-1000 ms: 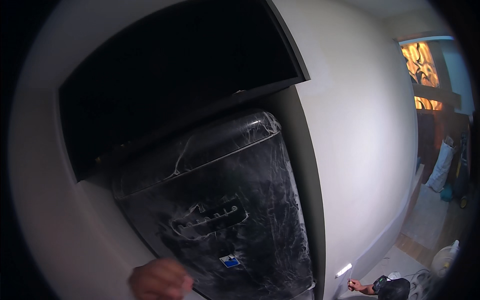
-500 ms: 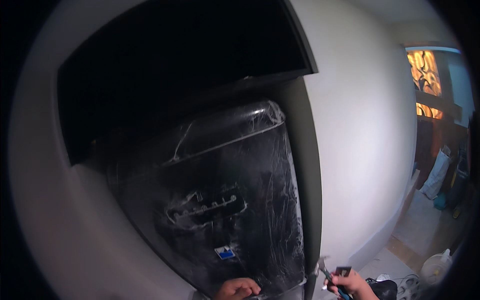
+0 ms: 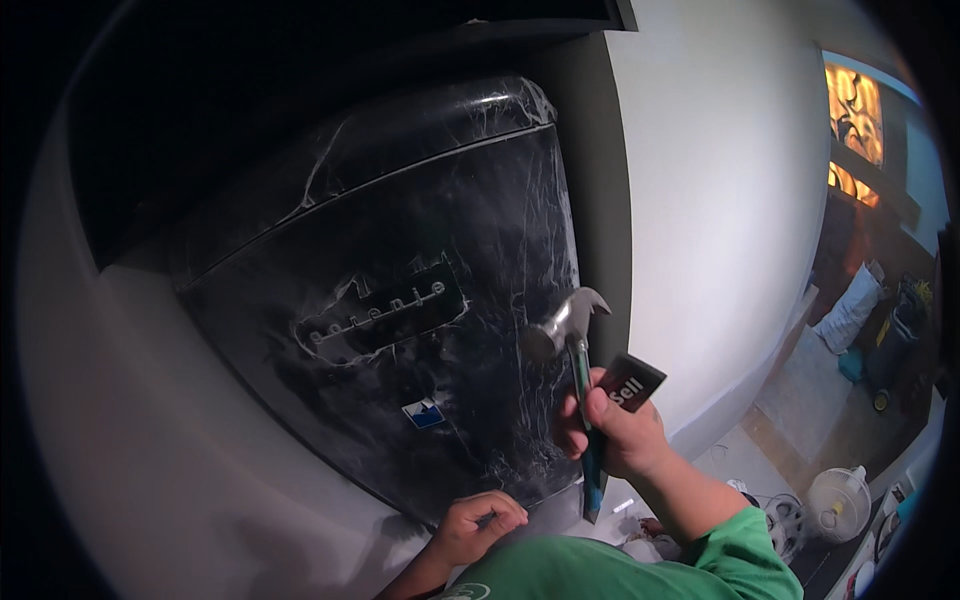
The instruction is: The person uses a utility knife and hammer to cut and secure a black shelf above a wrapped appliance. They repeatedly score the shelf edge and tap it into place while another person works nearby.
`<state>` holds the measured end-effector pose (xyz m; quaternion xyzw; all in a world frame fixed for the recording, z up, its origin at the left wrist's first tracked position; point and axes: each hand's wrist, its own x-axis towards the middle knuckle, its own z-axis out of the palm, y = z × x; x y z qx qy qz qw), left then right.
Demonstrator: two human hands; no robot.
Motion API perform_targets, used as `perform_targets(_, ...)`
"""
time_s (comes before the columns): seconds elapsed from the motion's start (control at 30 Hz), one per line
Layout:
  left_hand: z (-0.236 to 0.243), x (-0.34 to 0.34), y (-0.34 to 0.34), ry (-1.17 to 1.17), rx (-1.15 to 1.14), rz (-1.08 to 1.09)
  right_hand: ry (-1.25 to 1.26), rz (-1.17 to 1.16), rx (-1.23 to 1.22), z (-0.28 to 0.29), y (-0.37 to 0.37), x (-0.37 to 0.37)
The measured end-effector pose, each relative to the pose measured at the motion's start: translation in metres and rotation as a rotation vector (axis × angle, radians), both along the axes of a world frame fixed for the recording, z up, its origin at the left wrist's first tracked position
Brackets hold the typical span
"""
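A dark appliance [image 3: 380, 220] covered in creased, dusty plastic film, with a raised badge and a small blue label, fills the centre. My right hand [image 3: 620, 425] is closed round a claw hammer [image 3: 562, 325] with a teal handle and also grips a small dark rectangular object [image 3: 637, 380]. The hammer head is in front of the appliance's right side; whether it touches cannot be told. My left hand [image 3: 480, 525] has curled fingers at the appliance's lower edge; what is under them is hidden.
A dark overhang [image 3: 250, 50] is above the appliance, with pale walls [image 3: 720, 200] either side. At right lie a white sack [image 3: 850, 305], a teal object [image 3: 851, 367], dark bins [image 3: 890, 350], a white plastic container [image 3: 838, 500] and coiled cables [image 3: 785, 525].
My right hand has risen from the lower right with the hammer. My left hand has moved right from the lower left. The view has shifted, so the appliance appears higher.
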<state>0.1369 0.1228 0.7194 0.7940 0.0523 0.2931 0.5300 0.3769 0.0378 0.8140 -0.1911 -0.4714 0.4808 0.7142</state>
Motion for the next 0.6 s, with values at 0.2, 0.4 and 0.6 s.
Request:
perform_targets(0.2,-0.002,-0.008,-0.002,-0.013,-0.062,0.045,0.036,0.003,-0.024,0.002,0.010,-0.009)
perform_targets(0.4,0.001,-0.006,-0.006,-0.013,-0.057,0.035,0.040,0.033,-0.003,0.000,0.015,-0.012)
perform_targets(0.6,0.012,0.014,-0.014,0.014,-0.142,0.186,0.095,-0.002,0.036,-0.009,0.017,-0.025)
